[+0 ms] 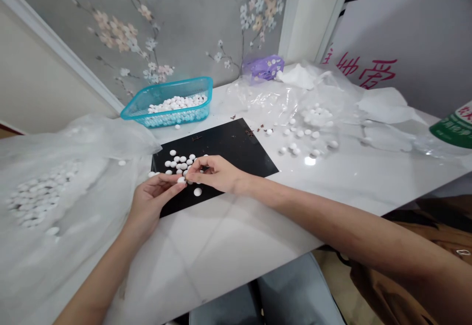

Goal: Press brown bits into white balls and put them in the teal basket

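The left hand [147, 197] pinches a small white ball [181, 180] above the black mat [254, 160] on the counter [221, 246]; the right hand [217, 172] has finger and thumb together beside it — on what, I cannot tell. The ball looks light and prone to roll — best gripped gently across its rounded sides.

White worktop [221, 241] (glossy, from what I can see). Directly on it I log: black sheet [239, 145], blue basket [145, 117], loose white pieces [315, 134], brown scraps [233, 117], crumpled plastic film [106, 135].
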### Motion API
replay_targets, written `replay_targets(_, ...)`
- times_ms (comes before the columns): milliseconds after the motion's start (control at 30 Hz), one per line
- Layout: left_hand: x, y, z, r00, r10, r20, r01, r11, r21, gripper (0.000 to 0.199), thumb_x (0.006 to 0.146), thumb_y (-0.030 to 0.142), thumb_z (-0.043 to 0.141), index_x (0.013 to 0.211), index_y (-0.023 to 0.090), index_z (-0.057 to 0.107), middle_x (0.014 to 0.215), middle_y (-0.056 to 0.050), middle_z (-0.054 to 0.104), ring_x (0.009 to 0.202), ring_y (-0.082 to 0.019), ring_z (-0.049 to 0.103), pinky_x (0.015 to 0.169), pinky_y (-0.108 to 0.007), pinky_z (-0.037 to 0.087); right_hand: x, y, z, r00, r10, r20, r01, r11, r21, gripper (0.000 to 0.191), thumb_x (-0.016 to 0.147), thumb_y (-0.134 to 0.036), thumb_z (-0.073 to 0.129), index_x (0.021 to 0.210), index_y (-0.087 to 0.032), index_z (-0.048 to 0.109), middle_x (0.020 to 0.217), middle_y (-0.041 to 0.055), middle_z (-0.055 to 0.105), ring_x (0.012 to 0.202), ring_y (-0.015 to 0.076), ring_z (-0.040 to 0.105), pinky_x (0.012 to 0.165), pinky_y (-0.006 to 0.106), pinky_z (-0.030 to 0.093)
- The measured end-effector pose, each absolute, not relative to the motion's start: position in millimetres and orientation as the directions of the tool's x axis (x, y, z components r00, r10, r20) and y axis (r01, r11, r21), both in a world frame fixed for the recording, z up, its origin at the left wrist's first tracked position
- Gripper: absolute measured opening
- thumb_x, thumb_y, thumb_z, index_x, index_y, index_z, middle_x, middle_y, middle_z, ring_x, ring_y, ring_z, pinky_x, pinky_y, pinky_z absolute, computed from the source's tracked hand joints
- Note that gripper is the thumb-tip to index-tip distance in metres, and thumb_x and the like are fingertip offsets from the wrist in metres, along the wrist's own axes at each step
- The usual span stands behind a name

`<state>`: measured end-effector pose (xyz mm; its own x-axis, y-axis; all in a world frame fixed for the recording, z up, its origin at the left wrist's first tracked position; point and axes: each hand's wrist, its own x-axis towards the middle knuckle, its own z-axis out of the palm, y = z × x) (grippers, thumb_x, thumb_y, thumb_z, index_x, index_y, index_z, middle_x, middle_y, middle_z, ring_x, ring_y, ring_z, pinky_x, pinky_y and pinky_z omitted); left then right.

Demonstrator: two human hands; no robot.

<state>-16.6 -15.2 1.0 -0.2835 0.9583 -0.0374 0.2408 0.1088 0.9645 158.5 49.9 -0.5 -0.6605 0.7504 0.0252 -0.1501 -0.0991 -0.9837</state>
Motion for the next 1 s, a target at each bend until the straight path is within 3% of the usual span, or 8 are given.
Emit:
replay_targets(333, -16, -17, 1, -0.306, 0.950, -0.055, 0.156, 0.107, 0.982, 0.027, 0.049, 0.029, 0.083, 0.070, 0.020, 0.069, 0.071, 0.000, 0.069, 0.069, -0.011, 0.062, 0.068, -0.018, 0.051, 157, 49, -3, -0.660, 0.749, 0.051, -0.176, -0.088, -0.980, 0.028, 0.060, -0.031, 0.078, 0.068, -0.013, 0.058, 0.060, -0.0055, 0.050, 0.056, 0.0053, 0.040, 0.055, 0.021, 0.033)
replay_targets(567, -16, -17, 1, -0.308, 0.949, -0.072, 0.117, 0.113, 0.987, 0.026, 0.047, 0.029, 0.084, 0.068, 0.020, 0.070, 0.067, 0.001, 0.068, 0.065, -0.010, 0.062, 0.066, -0.018, 0.051, 156, 46, 0, -0.689, 0.725, 0.019, -0.202, -0.167, -0.965, 0.032, 0.059, -0.032, 0.079, 0.066, -0.014, 0.054, 0.059, -0.0063, 0.052, 0.054, 0.0051, 0.046, 0.053, 0.020, 0.035)
replay_targets(1000, -18, -16, 2, -0.296, 0.951, -0.089, 0.149, 0.138, 0.979, 0.027, 0.048, 0.032, 0.083, 0.067, 0.020, 0.069, 0.066, 0.000, 0.069, 0.065, -0.011, 0.062, 0.065, -0.019, 0.052, 155, 46, -10, -0.687, 0.720, 0.101, -0.197, -0.052, -0.979, 0.037, 0.063, -0.043, 0.075, 0.069, -0.016, 0.050, 0.069, -0.0031, 0.056, 0.056, 0.0066, 0.049, 0.053, 0.021, 0.039)
